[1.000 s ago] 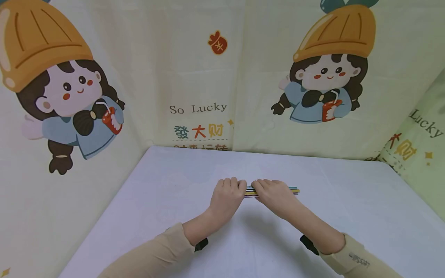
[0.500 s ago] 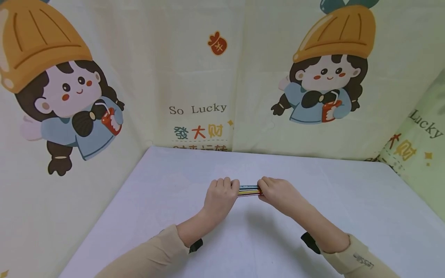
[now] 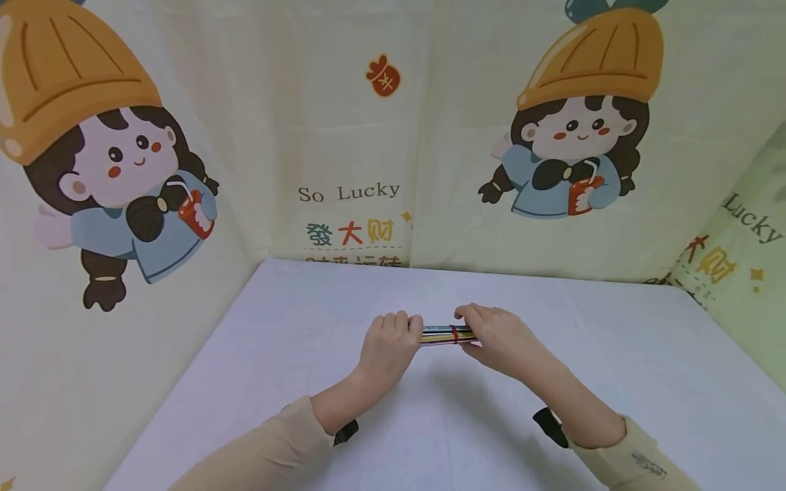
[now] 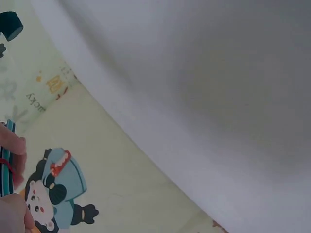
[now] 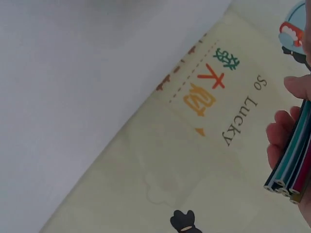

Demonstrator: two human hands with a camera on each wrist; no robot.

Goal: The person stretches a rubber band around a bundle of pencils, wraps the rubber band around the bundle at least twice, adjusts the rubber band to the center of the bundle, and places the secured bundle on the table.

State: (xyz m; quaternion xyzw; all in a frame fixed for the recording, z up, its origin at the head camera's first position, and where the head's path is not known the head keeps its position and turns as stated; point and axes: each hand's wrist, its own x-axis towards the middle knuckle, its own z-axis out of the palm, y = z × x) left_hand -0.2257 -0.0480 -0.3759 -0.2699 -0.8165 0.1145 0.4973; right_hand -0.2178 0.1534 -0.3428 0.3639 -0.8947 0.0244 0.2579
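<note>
A bundle of slim pencils (image 3: 437, 335) in blue, yellow and dark red lies level above the white table, held between both hands. My left hand (image 3: 388, 349) grips its left part, fingers curled over the top. Around the bundle runs a red rubber band (image 3: 455, 334), just left of my right hand (image 3: 505, 343). That hand holds the right part between thumb and fingers, with one fingertip raised off it. Flat pencil ends (image 5: 284, 189) show in the right wrist view, and the left wrist view catches the red band (image 4: 6, 164) close to the fingers.
The white-covered table (image 3: 295, 307) spreads under the hands. Behind it hangs a cream cloth (image 3: 344, 136) printed with cartoon figures and lettering; more printed cloth stands on both sides. A black device (image 3: 550, 427) sits under the right wrist.
Both hands have moved apart: left hand leftward, right hand rightward along the bundle. The red band now shows between them. Right fingers have loosened and lifted; pencil ends formerly right of that hand are covered.
</note>
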